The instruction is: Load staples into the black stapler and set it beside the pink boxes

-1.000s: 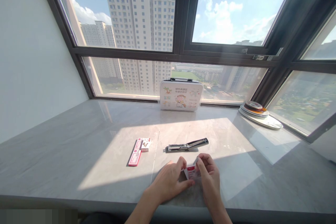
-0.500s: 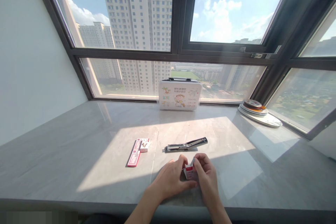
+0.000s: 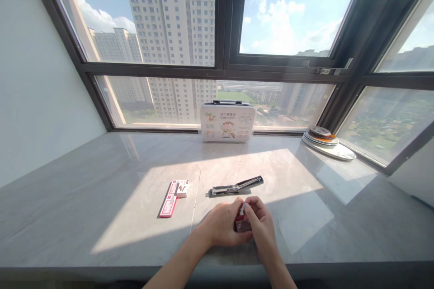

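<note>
Both my hands meet over the near middle of the grey stone sill (image 3: 101,176). My left hand (image 3: 222,226) grips a small red and white box (image 3: 240,224) from the left. My right hand (image 3: 261,228) pinches at the top of the same box, where a small pale strip sticks up between the fingertips. Just beyond the hands lies an opened metal stapler (image 3: 235,186), flat on the sill. To the left lie red and white staple boxes (image 3: 174,195), apart from my hands.
A white tin case with cartoon pictures (image 3: 227,122) stands against the window at the back middle. A stack of flat round plates (image 3: 327,143) sits at the back right. A white wall bounds the left side.
My hands have closed in tighter round the small box, and the right fingertips now pinch at its top. The view has shifted a little to the right.
</note>
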A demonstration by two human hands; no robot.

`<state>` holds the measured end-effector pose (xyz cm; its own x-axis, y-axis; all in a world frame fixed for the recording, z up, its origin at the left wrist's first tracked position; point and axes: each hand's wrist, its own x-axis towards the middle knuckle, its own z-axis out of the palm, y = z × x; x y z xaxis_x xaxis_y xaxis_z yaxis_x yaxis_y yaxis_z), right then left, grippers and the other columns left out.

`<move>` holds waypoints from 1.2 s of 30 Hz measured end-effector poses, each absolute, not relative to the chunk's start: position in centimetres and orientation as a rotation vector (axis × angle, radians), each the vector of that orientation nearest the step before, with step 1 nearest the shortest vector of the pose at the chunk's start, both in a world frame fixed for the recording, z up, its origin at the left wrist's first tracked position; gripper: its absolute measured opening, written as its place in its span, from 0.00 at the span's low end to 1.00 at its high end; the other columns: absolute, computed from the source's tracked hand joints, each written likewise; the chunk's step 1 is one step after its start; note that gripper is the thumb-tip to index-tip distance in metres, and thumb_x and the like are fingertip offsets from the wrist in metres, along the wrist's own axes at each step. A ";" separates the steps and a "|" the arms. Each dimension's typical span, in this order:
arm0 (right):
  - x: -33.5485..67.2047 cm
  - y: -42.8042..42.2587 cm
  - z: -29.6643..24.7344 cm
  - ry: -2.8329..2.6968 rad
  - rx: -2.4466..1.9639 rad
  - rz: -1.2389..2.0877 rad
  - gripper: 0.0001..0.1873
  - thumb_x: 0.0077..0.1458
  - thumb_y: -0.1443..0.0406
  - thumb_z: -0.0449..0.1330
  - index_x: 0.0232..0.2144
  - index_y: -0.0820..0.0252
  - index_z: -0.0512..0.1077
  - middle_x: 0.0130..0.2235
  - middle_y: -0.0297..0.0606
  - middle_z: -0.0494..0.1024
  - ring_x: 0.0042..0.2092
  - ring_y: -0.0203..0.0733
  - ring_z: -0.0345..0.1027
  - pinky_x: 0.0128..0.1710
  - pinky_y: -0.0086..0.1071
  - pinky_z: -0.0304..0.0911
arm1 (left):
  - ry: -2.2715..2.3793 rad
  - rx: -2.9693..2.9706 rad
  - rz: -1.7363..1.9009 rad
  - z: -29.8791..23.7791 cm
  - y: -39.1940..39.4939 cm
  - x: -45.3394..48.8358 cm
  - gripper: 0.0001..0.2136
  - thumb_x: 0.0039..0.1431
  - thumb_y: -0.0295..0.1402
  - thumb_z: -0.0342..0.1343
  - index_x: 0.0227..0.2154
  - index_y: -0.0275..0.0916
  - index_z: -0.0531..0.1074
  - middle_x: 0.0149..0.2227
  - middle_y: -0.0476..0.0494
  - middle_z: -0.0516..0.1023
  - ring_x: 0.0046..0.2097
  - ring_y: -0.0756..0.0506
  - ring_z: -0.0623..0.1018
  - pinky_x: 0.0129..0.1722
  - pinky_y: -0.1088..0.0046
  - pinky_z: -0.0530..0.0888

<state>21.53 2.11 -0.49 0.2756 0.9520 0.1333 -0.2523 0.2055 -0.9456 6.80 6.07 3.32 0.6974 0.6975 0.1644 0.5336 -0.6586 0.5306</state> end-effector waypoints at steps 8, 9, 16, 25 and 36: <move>21.4 2.2 -0.5 -0.893 -1.072 0.940 0.15 0.59 0.52 0.65 0.35 0.56 0.70 0.29 0.29 0.69 0.29 0.35 0.62 0.28 0.27 0.61 | 1.107 2.392 0.710 3.4 5.7 6.5 0.19 0.51 0.47 0.66 0.41 0.45 0.68 0.42 0.46 0.76 0.43 0.40 0.76 0.41 0.67 0.69; 21.4 2.2 -0.6 -0.888 -1.083 0.934 0.15 0.59 0.52 0.65 0.35 0.56 0.70 0.28 0.28 0.68 0.29 0.35 0.61 0.28 0.27 0.60 | 1.144 2.358 0.729 3.4 5.4 6.0 0.21 0.49 0.47 0.68 0.42 0.45 0.69 0.43 0.46 0.75 0.45 0.40 0.75 0.42 0.67 0.69; 21.4 2.4 -1.0 -0.919 -1.123 0.907 0.15 0.59 0.52 0.64 0.35 0.55 0.70 0.28 0.28 0.67 0.30 0.36 0.59 0.28 0.27 0.57 | 1.279 2.195 0.746 3.1 3.6 2.1 0.11 0.56 0.39 0.64 0.42 0.48 0.74 0.42 0.50 0.75 0.46 0.42 0.74 0.45 0.68 0.67; 20.9 2.3 0.0 -0.959 -1.107 0.949 0.18 0.57 0.48 0.64 0.34 0.55 0.70 0.27 0.30 0.68 0.29 0.37 0.60 0.28 0.28 0.59 | 1.219 2.140 0.762 2.9 4.0 2.2 0.07 0.56 0.37 0.65 0.39 0.47 0.77 0.36 0.52 0.78 0.42 0.44 0.75 0.44 0.68 0.65; 20.1 2.6 0.0 -0.994 -1.084 0.939 0.19 0.56 0.47 0.64 0.34 0.56 0.71 0.27 0.31 0.69 0.28 0.37 0.60 0.28 0.29 0.59 | 1.234 2.118 0.822 2.3 4.1 2.6 0.08 0.66 0.38 0.55 0.40 0.48 0.79 0.38 0.51 0.81 0.42 0.43 0.76 0.44 0.69 0.66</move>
<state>20.09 2.56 0.00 0.2792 0.9453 0.1685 -0.1149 0.2071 -0.9716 2.63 4.07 2.32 0.3921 0.8909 0.2293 0.5549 -0.4279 0.7134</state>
